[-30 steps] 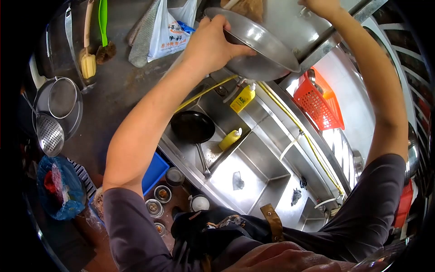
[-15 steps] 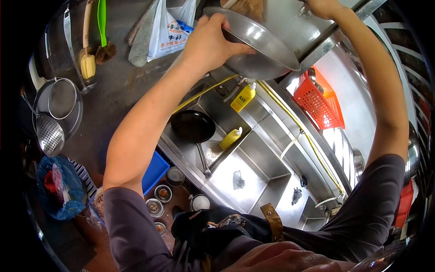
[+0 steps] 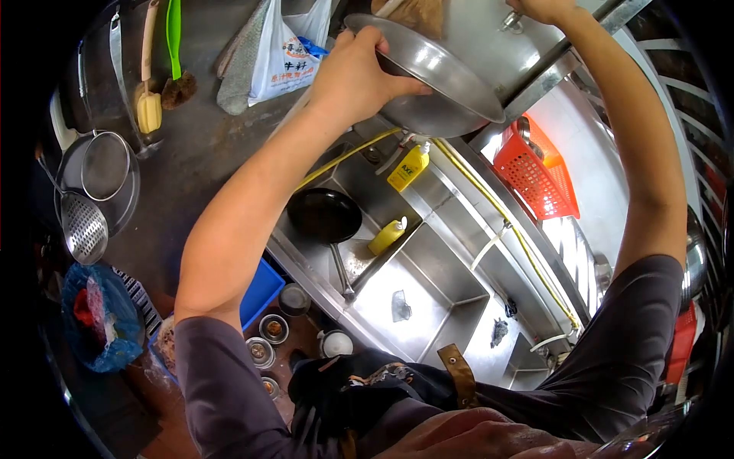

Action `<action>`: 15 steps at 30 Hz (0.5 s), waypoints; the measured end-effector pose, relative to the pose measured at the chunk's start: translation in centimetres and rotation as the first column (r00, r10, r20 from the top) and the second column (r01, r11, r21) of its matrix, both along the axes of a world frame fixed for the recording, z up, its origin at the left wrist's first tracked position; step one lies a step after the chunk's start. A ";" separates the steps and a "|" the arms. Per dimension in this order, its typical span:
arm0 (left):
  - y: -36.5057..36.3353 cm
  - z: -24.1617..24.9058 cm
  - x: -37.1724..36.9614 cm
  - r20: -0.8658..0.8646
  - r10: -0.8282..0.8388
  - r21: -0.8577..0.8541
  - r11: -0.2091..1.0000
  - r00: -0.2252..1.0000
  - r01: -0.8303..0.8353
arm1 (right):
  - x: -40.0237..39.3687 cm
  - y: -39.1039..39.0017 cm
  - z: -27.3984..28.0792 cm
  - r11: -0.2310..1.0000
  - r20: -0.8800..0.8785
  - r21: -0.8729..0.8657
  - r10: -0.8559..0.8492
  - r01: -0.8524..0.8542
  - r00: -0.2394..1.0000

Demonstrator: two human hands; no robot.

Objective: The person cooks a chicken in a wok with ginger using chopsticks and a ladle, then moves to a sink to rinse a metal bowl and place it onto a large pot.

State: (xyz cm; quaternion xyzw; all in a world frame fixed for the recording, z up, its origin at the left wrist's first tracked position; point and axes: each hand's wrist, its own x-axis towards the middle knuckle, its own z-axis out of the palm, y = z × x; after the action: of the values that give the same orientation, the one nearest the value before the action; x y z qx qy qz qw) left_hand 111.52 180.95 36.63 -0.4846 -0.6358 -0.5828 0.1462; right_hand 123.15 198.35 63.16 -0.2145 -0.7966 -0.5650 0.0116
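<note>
At the top centre my left hand (image 3: 363, 73) grips the rim of a wide metal bowl (image 3: 451, 84), thumb on the near side and fingers over the edge. The bowl is tilted and raised above the sink. Higher up on the right, my right hand (image 3: 547, 9) is cut by the frame's top edge, next to a small metal fitting (image 3: 512, 21) on a large grey surface (image 3: 474, 30). Its fingers are mostly out of sight. Below the bowl are a yellow AXE bottle (image 3: 409, 167), a second yellow bottle (image 3: 387, 236) and a black frying pan (image 3: 325, 216) in the sink (image 3: 428, 260).
Strainers (image 3: 84, 228), brushes (image 3: 149, 112) and a white plastic bag (image 3: 287, 57) hang at the left. A red basket (image 3: 539, 172) stands at the right. On the floor are a blue bag (image 3: 103, 321), a blue crate (image 3: 261, 294) and several round tins (image 3: 274, 329).
The bowl and my left hand have shifted very slightly. My right hand has moved a little upward. The rest looks the same.
</note>
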 end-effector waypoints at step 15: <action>0.0 0.0 0.1 0.003 0.019 0.000 1.000 1.000 -0.019 | -0.7 1.6 1.2 0.994 0.027 -0.097 0.058 -0.056 0.998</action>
State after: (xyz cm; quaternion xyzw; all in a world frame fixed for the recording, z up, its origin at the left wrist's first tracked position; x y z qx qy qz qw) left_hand 111.63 180.92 36.68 -0.4777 -0.6406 -0.5820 0.1508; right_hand 122.43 199.92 64.36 -0.1835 -0.8287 -0.5287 0.0055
